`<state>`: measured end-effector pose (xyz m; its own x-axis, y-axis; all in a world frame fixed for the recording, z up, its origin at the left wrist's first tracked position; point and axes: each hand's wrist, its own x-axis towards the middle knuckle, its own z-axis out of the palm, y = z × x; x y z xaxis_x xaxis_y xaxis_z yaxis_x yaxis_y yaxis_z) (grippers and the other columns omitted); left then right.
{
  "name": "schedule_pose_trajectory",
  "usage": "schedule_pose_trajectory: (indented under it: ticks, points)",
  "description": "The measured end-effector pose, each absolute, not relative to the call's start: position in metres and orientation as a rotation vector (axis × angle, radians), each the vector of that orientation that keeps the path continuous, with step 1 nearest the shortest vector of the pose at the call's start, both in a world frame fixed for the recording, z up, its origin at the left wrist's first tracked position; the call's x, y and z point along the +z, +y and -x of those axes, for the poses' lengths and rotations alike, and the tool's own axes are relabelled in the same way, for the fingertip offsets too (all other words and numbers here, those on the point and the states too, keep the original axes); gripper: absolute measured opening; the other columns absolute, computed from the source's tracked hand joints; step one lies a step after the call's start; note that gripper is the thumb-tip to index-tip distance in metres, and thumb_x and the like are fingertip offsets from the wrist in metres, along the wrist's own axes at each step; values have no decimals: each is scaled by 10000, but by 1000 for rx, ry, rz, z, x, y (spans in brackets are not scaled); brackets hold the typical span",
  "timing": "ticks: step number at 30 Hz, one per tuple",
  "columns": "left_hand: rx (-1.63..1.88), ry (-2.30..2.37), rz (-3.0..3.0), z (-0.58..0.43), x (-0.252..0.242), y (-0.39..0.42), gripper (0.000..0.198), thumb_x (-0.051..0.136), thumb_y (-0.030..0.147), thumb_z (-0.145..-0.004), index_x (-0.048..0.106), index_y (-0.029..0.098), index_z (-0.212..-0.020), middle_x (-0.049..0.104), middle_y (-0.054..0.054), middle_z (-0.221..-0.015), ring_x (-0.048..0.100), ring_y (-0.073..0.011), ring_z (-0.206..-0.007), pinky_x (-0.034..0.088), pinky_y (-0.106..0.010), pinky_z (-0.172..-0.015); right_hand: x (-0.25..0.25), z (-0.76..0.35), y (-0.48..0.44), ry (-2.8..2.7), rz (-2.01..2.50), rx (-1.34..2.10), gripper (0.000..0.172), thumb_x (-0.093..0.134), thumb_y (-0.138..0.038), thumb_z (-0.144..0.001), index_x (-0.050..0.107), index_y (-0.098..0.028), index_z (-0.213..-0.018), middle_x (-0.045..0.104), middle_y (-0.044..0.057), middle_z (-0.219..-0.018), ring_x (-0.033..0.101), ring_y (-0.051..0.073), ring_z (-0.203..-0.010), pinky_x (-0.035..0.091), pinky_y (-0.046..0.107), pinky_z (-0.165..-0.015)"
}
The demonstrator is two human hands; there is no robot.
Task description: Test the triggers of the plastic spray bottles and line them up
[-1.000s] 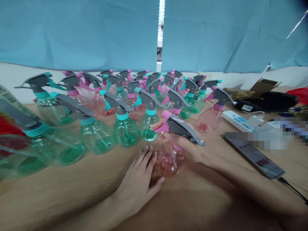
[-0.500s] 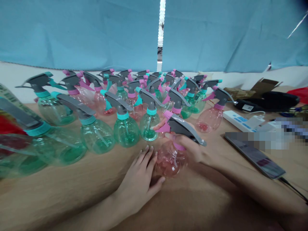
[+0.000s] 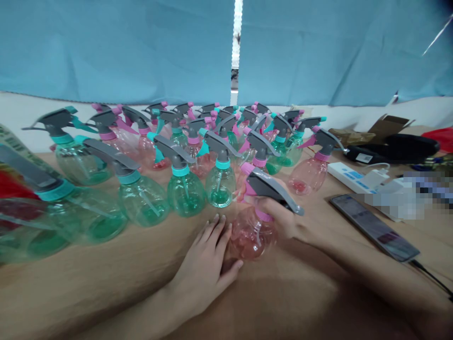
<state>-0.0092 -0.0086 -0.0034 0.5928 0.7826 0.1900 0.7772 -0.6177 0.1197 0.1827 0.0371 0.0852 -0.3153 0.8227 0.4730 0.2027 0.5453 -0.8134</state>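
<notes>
Head view: right hand point(image 3: 281, 213) had the pink bottle point(image 3: 252, 238) by the neck point(image 3: 264, 216), fingers wrapped round it below the grey spray head point(image 3: 267, 185). Trigger point(image 3: 249, 188) looked pulled in toward the neck; fingers there were partly hidden. Neck grip made sense, I'd say: narrow part, trigger within finger reach.

Left hand point(image 3: 198, 269) lay palm down on the table point(image 3: 71, 290), fingers loosely spread, thumb out, nothing in it. Index finger and thumb framed the bottle's left side; couldn't confirm contact. Probably parked there as a light steady.

Bottle position: near side of the table, just right of the left hand. Its body was below the right hand's grip, spray head above. Leaned slightly right; couldn't tell if the base sat flat.

Green bottles point(image 3: 186, 194) stood in a line left and just far of the hands. Far bottles point(image 3: 198, 163), pink and green mixed, were packed behind, presumably bunched to save space. Second pink bottle point(image 3: 308, 175) stood far right of the grip, beside the power strip point(image 3: 348, 178). Phone point(image 3: 375, 229) lay well right of the bottle, cable point(image 3: 433, 281) at its near end.
</notes>
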Motion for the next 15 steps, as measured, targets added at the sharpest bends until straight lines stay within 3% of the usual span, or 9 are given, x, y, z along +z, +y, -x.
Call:
schedule_pose_trajectory:
  ticks: [7, 11, 15]
  points:
    - [361, 1353, -2763, 10, -4, -8, 616, 490, 486, -914, 460, 39, -1337, 423, -208, -1436, 338, -343, -1357, 340, -507, -1075, 63, -189, 45, -1791, 882, 813, 237, 517, -399, -867, 621, -315, -1063, 606, 12, -799, 562, 208, -736, 470, 358, -700]
    - [329, 1360, -2793, 10, -4, -8, 639, 475, 496, -921, 446, 21, -1349, 415, -220, -1438, 340, -347, -1355, 344, -511, -1070, 71, -183, 38, -1744, 906, 725, 249, 578, -394, -815, 617, -312, -1047, 548, -6, -687, 514, 192, -649, 455, 324, -600]
    - [324, 1363, -2805, 8, -3, -8, 651, 488, 488, -920, 441, 7, -1356, 418, -231, -1432, 348, -352, -1350, 342, -509, -1071, 77, -179, 36, -1758, 857, 730, 209, 560, -332, -793, 623, -271, -982, 535, -13, -667, 516, 178, -668, 454, 297, -598]
